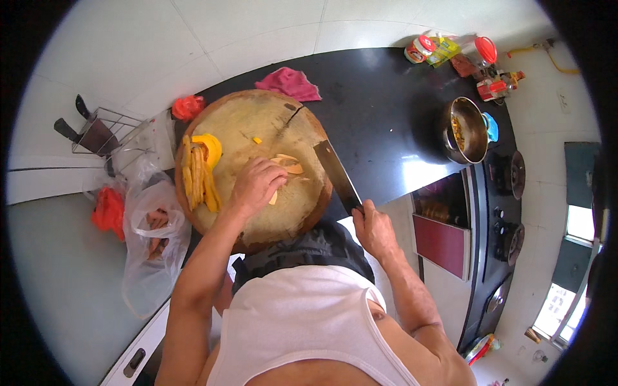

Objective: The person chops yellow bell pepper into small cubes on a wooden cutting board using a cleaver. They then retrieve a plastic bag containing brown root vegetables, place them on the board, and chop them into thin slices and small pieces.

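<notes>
My right hand grips the handle of a cleaver, its blade over the right rim of a round wooden chopping block. My left hand rests low over the middle of the block, fingers curled, beside thin pale orange peelings; whether it holds any is hidden. At the block's left side lie long yellow-orange strips and a curved yellow piece, of a kind I cannot tell. One small yellow bit sits near the centre.
A pink cloth lies behind the block, a red plastic bag at its back left. Knives stand in a wire rack on the left, above a hanging clear plastic bag. On the black counter stand a metal pot and several jars.
</notes>
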The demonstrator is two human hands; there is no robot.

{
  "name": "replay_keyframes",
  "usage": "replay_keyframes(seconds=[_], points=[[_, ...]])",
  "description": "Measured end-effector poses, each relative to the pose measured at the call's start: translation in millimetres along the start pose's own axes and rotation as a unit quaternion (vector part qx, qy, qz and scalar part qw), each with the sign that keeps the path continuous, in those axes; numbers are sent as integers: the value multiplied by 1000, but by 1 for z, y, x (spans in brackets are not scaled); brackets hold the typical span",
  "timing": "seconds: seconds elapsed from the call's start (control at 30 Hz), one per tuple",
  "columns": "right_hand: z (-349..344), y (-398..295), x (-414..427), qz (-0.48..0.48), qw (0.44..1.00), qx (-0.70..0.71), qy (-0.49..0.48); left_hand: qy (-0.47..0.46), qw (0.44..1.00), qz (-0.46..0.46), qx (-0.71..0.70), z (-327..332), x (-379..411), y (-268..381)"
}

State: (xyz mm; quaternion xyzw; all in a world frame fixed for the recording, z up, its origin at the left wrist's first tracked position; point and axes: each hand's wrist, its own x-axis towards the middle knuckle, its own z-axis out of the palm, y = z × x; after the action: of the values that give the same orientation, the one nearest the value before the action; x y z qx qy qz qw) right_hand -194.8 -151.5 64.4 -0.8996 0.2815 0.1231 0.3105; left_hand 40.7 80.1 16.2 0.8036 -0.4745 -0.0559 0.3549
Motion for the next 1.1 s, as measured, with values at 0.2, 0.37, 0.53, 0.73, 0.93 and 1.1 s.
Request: replay_keyframes(seconds=[0.2,0.37,0.53,0.73,0.93,1.1], points=[[2,9,-6,-3,1000,9,19,124,984,112,58,-14,6,35],[1,10,-7,7,1000,11,16,170,973,124,94,-23,-8,45],[0,8,-6,-14,1000,11,25,181,974,108,88,-31,-23,47],[-5,0,-6,-16,1000,6,15,197,975,-94,-34,-23,-62,37],[-9,-3,-8,-23,1000,-16,-15,286,830,-374,-299,13,-123,19],[-7,-4,-7,-17,999,-22,-30,271,866,-396,-141,26,-125,29]])
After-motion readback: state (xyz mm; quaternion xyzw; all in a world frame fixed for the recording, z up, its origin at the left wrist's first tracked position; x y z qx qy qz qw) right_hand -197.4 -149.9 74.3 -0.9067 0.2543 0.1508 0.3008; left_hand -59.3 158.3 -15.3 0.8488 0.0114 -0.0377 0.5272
